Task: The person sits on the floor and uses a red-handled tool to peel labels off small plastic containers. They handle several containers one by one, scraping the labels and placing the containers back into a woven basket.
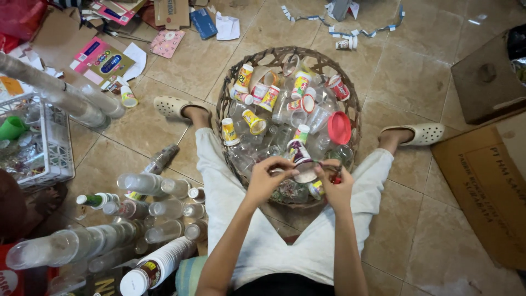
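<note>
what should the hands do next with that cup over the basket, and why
Probably finish peeling the lid film off the cup: both the left hand and the right hand pinch at its rim above the basket, and stacks of bare cups lie on the floor to the left.

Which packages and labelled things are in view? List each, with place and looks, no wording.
Pink flat carton: floor, upper left, rectangular, pink with a blue oval.
Blue packet: top centre, small, rectangular.
Brown cardboard box: right edge, flattened, dark print.
Labelled cup: over the woven basket, between left hand and right hand.
</note>
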